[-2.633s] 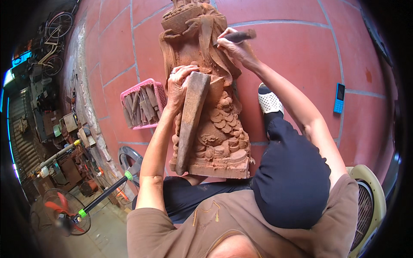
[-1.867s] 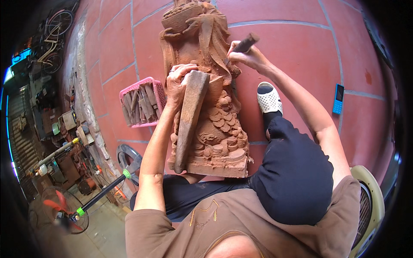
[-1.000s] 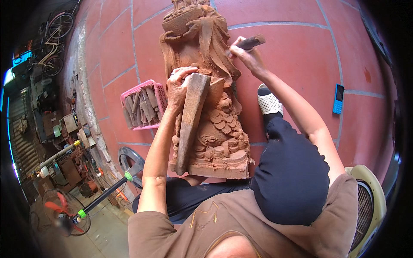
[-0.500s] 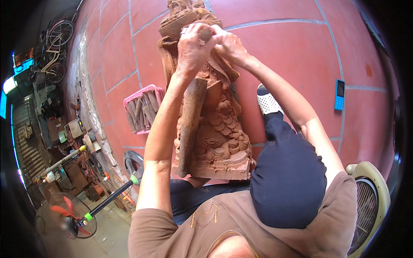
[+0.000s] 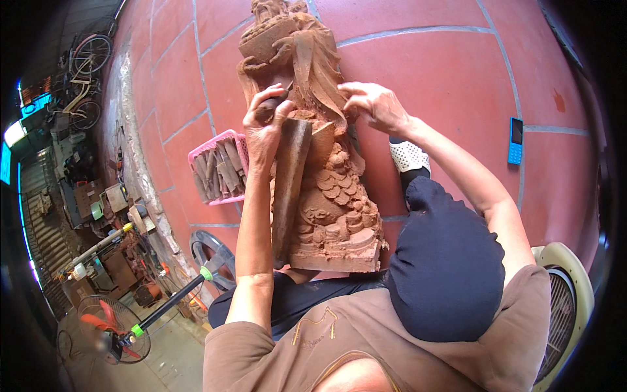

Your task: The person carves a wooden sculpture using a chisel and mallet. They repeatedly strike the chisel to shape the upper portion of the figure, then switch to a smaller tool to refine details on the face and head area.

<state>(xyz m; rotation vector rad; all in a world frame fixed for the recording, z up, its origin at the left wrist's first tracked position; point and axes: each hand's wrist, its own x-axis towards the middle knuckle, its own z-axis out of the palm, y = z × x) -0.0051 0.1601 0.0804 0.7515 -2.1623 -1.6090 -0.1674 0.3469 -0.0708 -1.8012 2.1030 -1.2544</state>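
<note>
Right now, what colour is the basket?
The basket is pink; it shows best in the head view.

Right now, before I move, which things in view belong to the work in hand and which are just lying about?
In the work:
Carved wooden statue, beside the right hand
Dark-handled carving tool, in the left hand
Tapered wooden bar, lying along the statue
Pink basket of brown sticks, probably

Apparently just lying about:
Blue keypad phone
Orange-bladed fan
Bicycle
</note>
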